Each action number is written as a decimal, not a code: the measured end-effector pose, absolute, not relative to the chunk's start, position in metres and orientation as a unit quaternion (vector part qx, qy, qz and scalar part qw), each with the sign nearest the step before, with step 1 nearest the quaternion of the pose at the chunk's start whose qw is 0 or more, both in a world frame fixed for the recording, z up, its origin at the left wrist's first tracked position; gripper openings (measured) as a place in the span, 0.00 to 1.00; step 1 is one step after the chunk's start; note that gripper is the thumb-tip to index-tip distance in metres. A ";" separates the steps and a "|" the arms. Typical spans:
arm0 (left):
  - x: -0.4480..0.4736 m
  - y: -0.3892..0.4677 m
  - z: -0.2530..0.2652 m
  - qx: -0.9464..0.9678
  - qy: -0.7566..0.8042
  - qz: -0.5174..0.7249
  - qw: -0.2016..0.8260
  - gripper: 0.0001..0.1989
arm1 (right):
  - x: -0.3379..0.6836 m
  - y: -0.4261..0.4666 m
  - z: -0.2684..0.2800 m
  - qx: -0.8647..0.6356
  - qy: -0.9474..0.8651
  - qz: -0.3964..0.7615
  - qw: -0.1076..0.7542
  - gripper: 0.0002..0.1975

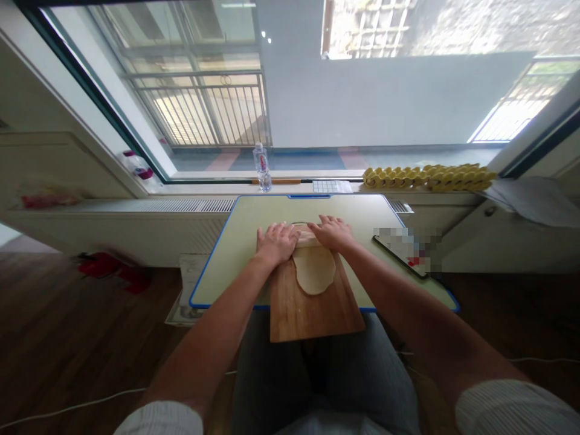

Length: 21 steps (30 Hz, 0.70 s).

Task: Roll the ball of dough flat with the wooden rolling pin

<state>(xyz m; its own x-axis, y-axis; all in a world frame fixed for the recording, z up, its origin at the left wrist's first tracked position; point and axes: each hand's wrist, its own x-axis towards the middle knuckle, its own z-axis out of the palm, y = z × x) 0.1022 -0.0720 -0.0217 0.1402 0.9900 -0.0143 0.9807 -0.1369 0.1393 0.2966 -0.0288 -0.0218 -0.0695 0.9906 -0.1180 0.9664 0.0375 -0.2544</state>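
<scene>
A pale, flattened sheet of dough [315,273] lies on a wooden cutting board [312,317]. Across the far end of the dough runs a light rolling pin [309,240], its ends covered by my hands. My left hand [277,241] is over the pin's left end, fingers pointing forward and bent over it. Over the right end rests my right hand [334,232], its thumb toward the middle. Both palms press on the pin, and its grip underneath is hidden. The board's near end juts past the table edge over my lap.
The blue-edged folding table [235,254] carries a phone or tablet [399,257] at right, partly blurred. On the windowsill stand a plastic bottle [261,168] and yellow egg-carton-like trays [428,177]. A red fire extinguisher [113,272] is on the floor at left; a cable [104,399] runs nearby.
</scene>
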 end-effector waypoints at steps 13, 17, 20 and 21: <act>0.102 -0.067 -0.022 0.751 0.658 0.033 0.043 0.36 | 0.296 -0.023 -0.024 -0.693 -0.698 0.157 0.089 0.44; 0.104 -0.079 -0.021 0.756 0.652 0.045 0.035 0.36 | 0.296 -0.037 -0.022 -0.694 -0.699 0.147 0.089 0.45; 0.105 -0.091 -0.020 0.757 0.650 0.058 0.035 0.34 | 0.295 -0.051 -0.021 -0.697 -0.699 0.131 0.092 0.46; 0.105 -0.096 -0.019 0.757 0.649 0.061 0.038 0.34 | 0.295 -0.056 -0.021 -0.698 -0.699 0.125 0.092 0.45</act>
